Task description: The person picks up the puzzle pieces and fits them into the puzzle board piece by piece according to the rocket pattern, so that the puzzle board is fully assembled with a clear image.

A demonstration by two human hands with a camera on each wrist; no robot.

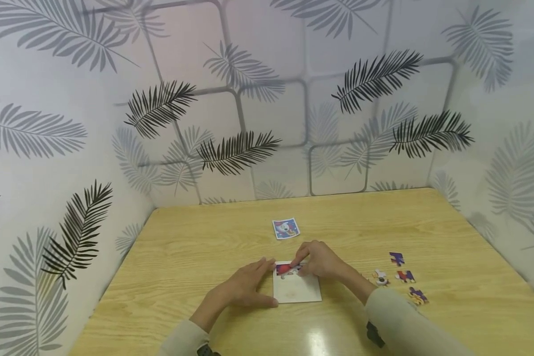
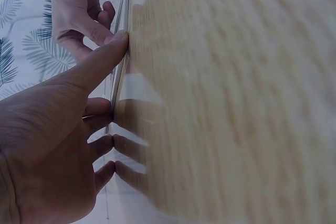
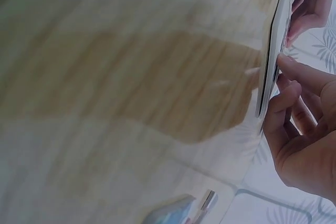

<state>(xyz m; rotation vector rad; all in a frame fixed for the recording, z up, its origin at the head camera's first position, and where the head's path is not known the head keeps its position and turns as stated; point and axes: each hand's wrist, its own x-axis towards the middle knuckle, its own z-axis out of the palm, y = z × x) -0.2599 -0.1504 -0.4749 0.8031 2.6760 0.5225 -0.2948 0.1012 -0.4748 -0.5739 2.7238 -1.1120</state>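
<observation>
One puzzle board (image 1: 296,289) on the desk (image 1: 196,242), directly before you.
Brace its 9 o'clock edge with your spread left hand (image 1: 245,284); seat the 12 o'clock pieces (image 1: 283,268) flat with your bent-fingered right hand (image 1: 321,259) (pinching or pressing: cannot tell). Loose pieces (image 1: 405,276): toward 3 o'clock.

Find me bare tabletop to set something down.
The table is bare left of the left hand, and right of the picture card, beyond the loose puzzle pieces. It's crowded at the white board under the right hand and among those pieces.
</observation>
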